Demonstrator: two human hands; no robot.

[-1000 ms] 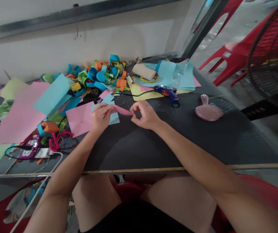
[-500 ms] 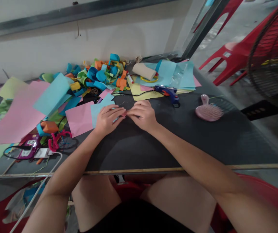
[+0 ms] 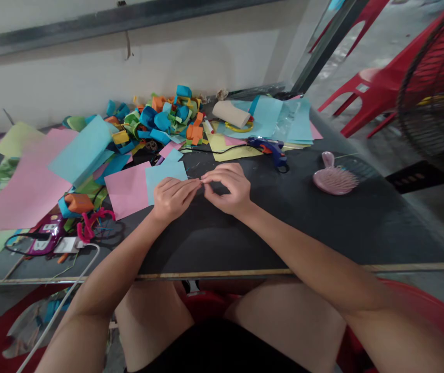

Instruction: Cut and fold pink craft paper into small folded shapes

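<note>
Head view: before you stretches the dark counter point(image 3: 284, 233), with a heap of curled paper pieces point(image 3: 162, 122) toward its back and a large pink sheet point(image 3: 31, 181) off to your left. Your left hand point(image 3: 173, 199) and right hand point(image 3: 227, 187) meet at the fingertips; whether they are grasping something small, I cannot tell, since your fingers cover the spot. A pink square of paper point(image 3: 127, 189) lies left of your left hand, and beside it a light blue sheet point(image 3: 167, 173) lies partly behind that hand. Over to your right are a pink hairbrush point(image 3: 335, 181) and, beyond your right hand, a blue glue gun point(image 3: 261, 142).
</note>
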